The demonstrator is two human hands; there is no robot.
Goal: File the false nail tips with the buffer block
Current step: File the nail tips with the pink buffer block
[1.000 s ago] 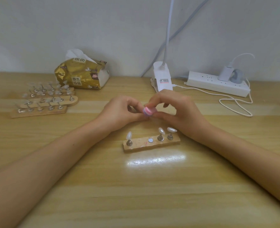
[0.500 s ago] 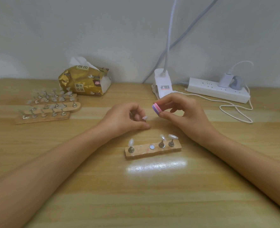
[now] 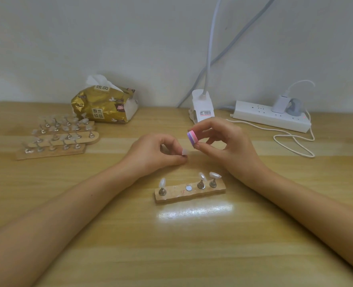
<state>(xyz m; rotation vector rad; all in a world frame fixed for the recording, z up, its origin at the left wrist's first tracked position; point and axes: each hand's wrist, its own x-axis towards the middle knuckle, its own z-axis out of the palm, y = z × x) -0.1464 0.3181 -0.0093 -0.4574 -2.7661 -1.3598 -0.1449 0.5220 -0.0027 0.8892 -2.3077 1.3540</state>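
Observation:
My left hand (image 3: pixel 157 154) pinches a small pale nail tip on its stand (image 3: pixel 184 152) between thumb and fingers. My right hand (image 3: pixel 225 146) pinches a pink and purple buffer block (image 3: pixel 192 137), held just up and right of the nail tip, a short gap apart. In front of both hands lies a wooden holder strip (image 3: pixel 190 193) with three nail tips standing on metal pegs (image 3: pixel 201 181) and one bare round magnet spot (image 3: pixel 188 187).
Three more wooden strips with several nail tips (image 3: pixel 57 137) lie at the left. A gold tissue pack (image 3: pixel 103 104) sits behind them. A white clamp lamp base (image 3: pixel 201 108) and a power strip (image 3: pixel 271 117) with a looping cable stand at the back right.
The buffer block was touching the nail tip a second ago. My right hand has since lifted it up and to the right, away from the tip; the view also shifted slightly.

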